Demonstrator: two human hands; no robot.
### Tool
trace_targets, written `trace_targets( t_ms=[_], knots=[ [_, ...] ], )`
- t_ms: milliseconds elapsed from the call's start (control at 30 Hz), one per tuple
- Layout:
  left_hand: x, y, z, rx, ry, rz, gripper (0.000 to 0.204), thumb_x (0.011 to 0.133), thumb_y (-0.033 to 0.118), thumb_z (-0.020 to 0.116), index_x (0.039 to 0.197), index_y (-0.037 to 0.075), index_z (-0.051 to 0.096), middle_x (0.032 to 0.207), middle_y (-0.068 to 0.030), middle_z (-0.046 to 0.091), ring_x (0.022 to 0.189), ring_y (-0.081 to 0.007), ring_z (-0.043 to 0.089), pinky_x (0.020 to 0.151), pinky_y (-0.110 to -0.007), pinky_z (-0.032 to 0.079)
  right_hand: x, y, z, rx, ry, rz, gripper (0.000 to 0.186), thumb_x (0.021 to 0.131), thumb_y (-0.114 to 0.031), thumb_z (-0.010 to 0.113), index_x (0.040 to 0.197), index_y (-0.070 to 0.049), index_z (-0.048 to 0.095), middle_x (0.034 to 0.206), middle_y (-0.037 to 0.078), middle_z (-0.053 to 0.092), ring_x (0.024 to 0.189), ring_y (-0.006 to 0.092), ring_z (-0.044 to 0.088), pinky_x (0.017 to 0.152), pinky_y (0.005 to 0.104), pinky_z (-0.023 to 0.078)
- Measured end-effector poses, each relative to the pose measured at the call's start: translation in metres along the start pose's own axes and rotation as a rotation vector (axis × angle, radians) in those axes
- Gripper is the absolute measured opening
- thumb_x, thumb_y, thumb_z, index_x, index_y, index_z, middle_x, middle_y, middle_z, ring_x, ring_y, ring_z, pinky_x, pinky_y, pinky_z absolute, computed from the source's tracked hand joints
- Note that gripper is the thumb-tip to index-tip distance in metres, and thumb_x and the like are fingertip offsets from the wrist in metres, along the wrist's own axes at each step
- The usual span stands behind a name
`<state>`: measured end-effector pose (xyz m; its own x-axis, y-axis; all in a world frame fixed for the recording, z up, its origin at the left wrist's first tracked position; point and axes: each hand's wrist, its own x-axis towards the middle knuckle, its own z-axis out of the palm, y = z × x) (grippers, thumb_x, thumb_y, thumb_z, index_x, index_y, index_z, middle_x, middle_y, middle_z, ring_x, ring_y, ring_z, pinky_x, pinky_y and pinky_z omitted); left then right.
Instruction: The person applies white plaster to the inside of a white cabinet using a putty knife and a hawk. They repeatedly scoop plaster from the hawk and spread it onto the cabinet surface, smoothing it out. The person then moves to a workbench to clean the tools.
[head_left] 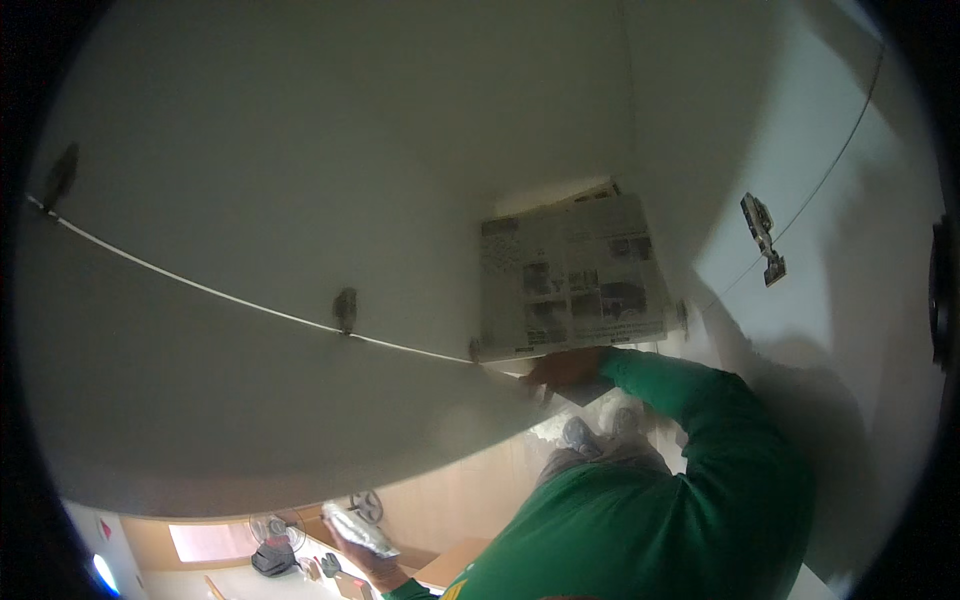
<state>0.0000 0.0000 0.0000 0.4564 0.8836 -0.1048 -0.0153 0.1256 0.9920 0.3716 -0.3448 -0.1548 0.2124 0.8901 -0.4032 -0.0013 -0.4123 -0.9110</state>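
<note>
My left hand [375,568] is low in the view, beyond the edge of a large pale panel. It is closed around a silvery, shiny, crinkled packet [358,530]. My right hand [568,369] reaches forward in a green sleeve, just below a white box [575,275] with dark printed pictures. Its fingers point left, by the edge of the pale panel [300,400]. A dark, flat, pointed piece [585,392] shows under that hand; whether I grip it is too dim to tell.
Two dark oval fittings [345,310] sit along the panel's pale edge line. A metal hinge [764,240] juts from the right wall. Below are my feet [580,435] on a wooden floor, a fan [278,530] and a dark bag [275,560].
</note>
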Motion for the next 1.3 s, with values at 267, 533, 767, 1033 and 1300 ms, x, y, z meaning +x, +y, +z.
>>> trace_targets(
  t_ms=[267, 533, 767, 1033, 1300],
  knots=[
    [-0.011, 0.108, -0.045, -0.231, 0.099, 0.293, 0.051, 0.092, 0.039, 0.047, 0.13, 0.004, 0.045, 0.101, -0.0131, 0.051, 0.079, -0.0241, 0.049, 0.066, -0.038, 0.041, 0.12, -0.034, 0.085, 0.238, -0.351, -0.305, 0.044, 0.095, -0.036, 0.047, 0.129, -0.007, 0.047, 0.093, 0.009, 0.052, 0.077, 0.0193, 0.051, 0.075, 0.0362, 0.043],
    [-0.073, 0.197, -0.076, -0.737, -0.906, 0.53, 0.041, 0.092, 0.029, 0.048, 0.126, 0.006, 0.05, 0.068, -0.0193, 0.057, 0.039, -0.0238, 0.051, 0.031, -0.036, 0.043, 0.203, -0.029, 0.168, -0.368, -0.293, -0.981, 0.05, 0.093, -0.014, 0.048, 0.138, -0.006, 0.029, 0.067, 0.014, 0.048, 0.057, 0.0244, 0.041, 0.055, 0.0412, 0.038],
    [-0.124, 0.224, -0.039, -0.361, -0.545, 0.604, 0.029, 0.094, 0.03, 0.042, 0.086, 0.003, 0.054, 0.056, -0.0157, 0.056, 0.037, -0.0228, 0.053, 0.03, -0.035, 0.041, 0.174, -0.094, 0.171, -0.478, -0.408, -0.824, 0.052, 0.09, -0.009, 0.047, 0.139, -0.001, 0.03, 0.098, 0.026, 0.059, 0.091, 0.0369, 0.059, 0.079, 0.0448, 0.048],
    [-0.085, 0.181, 0.109, -0.261, 0.218, 0.545, 0.049, 0.101, 0.041, 0.029, 0.066, 0.01, 0.042, 0.038, 0.0008, 0.033, 0.023, -0.0064, 0.023, 0.021, -0.02, 0.024, 0.16, 0.087, 0.043, -0.024, -0.204, 0.133, 0.061, 0.096, -0.034, 0.044, 0.147, -0.015, 0.018, 0.1, 0.012, 0.067, 0.068, 0.0169, 0.067, 0.072, 0.0345, 0.053],
    [-0.03, 0.15, 0.079, 0.333, 0.56, 0.252, 0.042, 0.094, 0.04, 0.047, 0.117, 0.006, 0.054, 0.1, -0.0067, 0.058, 0.084, -0.0152, 0.059, 0.073, -0.028, 0.05, 0.018, 0.264, -0.066, -0.124, 0.229, 0.391, 0.06, 0.095, -0.037, 0.041, 0.144, -0.008, 0.021, 0.099, 0.018, 0.065, 0.075, 0.0274, 0.065, 0.074, 0.0414, 0.051]
  ],
)
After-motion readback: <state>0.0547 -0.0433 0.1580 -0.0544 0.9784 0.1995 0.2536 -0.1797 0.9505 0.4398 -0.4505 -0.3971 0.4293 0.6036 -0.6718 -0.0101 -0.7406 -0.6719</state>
